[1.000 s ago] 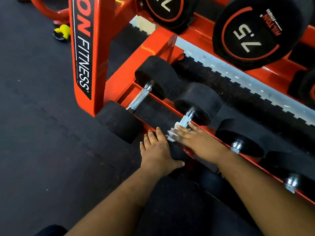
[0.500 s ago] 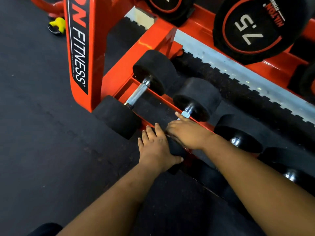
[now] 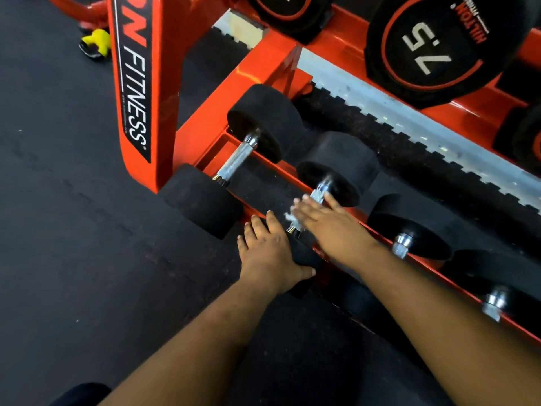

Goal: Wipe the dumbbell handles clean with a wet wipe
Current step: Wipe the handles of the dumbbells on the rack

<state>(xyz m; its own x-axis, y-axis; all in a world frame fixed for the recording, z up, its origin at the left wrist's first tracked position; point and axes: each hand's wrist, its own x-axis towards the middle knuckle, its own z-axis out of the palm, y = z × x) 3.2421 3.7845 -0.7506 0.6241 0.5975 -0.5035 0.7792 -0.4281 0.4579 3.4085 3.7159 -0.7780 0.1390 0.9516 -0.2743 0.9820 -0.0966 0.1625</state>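
Black-headed dumbbells lie in a row on the lowest shelf of the orange rack (image 3: 265, 68). My right hand (image 3: 330, 227) wraps over the chrome handle (image 3: 320, 190) of the second dumbbell (image 3: 336, 165), thumb on one side and fingers on the other. A white wet wipe (image 3: 291, 216) shows crumpled under its fingers. My left hand (image 3: 269, 253) holds this dumbbell's near head, fingers over the top and thumb round its inner face. The first dumbbell's knurled handle (image 3: 234, 165) to the left is bare.
A third dumbbell (image 3: 409, 227) and a fourth lie further right on the same shelf. Larger dumbbells marked 7.5 (image 3: 433, 48) sit on the shelf above. The rack's upright post (image 3: 137, 83) stands left. A yellow object (image 3: 95, 42) lies on the black rubber floor (image 3: 73, 230).
My right hand has slid back and forth along the second dumbbell's handle with the wipe, and now sits lower with the wipe showing again. My left hand has stayed on the near head.
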